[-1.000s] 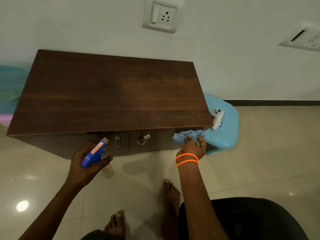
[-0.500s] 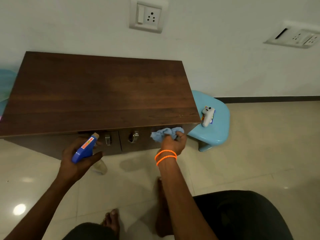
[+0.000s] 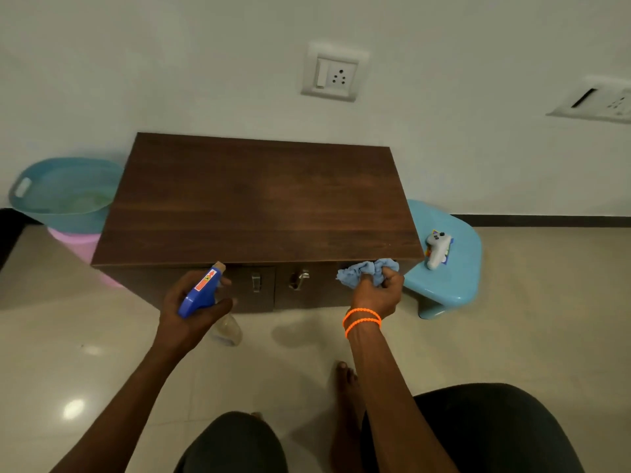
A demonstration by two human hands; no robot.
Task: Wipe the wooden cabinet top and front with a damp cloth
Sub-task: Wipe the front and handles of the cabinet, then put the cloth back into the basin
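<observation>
Cabinet: the wooden cabinet (image 3: pixel 259 199) filled the centre of the frame, set against the wall, its top bare and its two metal door handles (image 3: pixel 256 280) just under the front edge.
Right hand: the right hand (image 3: pixel 377 291) clutched the bunched blue cloth (image 3: pixel 367 270) against the upper right of the cabinet front, right under the top's edge.
Left hand: the left hand (image 3: pixel 189 310) was wrapped round the blue head of a spray bottle (image 3: pixel 201 295), nozzle pointing at the front's left door.
Progress: the top looked free of streaks or wet marks, so whether it had been wiped could not be told; the front seemed to be the step in hand, with the left door and lower panels probably left to do.
Surroundings: a blue stool (image 3: pixel 444 264) with a small white toy (image 3: pixel 437 249) stood at right; a blue tub (image 3: pixel 61 189) at left.
Change: half a second earlier the cloth was nearer the handles; it had moved right toward the corner, and the view had pulled back.
</observation>
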